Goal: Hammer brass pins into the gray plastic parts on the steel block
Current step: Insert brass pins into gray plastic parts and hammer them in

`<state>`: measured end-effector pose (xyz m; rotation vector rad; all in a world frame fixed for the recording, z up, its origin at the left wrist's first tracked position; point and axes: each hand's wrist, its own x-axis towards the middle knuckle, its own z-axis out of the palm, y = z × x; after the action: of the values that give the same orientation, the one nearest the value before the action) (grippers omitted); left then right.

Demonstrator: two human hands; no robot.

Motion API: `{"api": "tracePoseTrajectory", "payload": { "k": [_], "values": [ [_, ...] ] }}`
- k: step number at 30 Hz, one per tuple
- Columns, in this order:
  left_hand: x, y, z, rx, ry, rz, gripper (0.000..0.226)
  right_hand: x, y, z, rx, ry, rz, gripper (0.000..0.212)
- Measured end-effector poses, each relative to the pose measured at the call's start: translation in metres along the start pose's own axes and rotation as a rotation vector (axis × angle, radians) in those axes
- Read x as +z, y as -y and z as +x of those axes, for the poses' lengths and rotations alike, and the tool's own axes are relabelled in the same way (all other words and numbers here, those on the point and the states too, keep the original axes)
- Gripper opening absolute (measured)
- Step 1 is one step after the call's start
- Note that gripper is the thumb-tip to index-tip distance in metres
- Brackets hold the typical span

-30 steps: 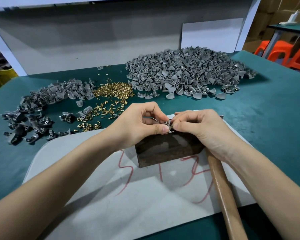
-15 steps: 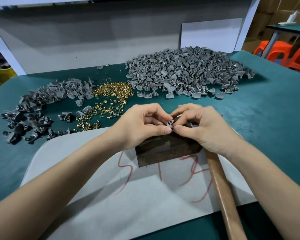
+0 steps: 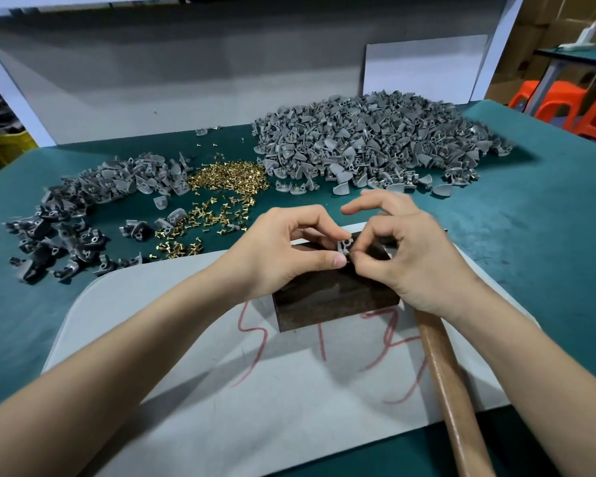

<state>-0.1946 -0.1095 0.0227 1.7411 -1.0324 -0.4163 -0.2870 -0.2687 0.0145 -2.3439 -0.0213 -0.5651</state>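
the steel block (image 3: pixel 334 301) sits on a pale board (image 3: pixel 221 390) scrawled with red marks. on the block's top a single gray plastic part (image 3: pixel 345 246) is pinched between the thumb and curled fingers of the left hand (image 3: pixel 283 249). the right hand (image 3: pixel 413 256) pinches at the same part with thumb and forefinger, its other fingers lifted and spread; whether it holds a pin is too small to tell. a wooden hammer handle (image 3: pixel 451 390) lies just right of the block, under the right wrist. beyond the block lie loose brass pins (image 3: pixel 227 177), a big heap of gray parts (image 3: pixel 369 139) behind it and a smaller heap (image 3: pixel 83 201) far to its left.
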Motion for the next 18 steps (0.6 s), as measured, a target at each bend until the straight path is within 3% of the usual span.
{"api": "tracePoseTrajectory", "payload": {
  "k": [6,18],
  "values": [
    [0.0017,-0.0012,-0.0002,-0.006,-0.025,-0.018,0.021,0.0012,0.0023,-0.0003,-0.103,-0.042,-0.078,0.017],
    [-0.0003,-0.001,0.0008,-0.034,-0.007,-0.048,0.02,0.0013,0.0016,-0.0007,-0.014,-0.002,0.009,0.018]
  ]
}}
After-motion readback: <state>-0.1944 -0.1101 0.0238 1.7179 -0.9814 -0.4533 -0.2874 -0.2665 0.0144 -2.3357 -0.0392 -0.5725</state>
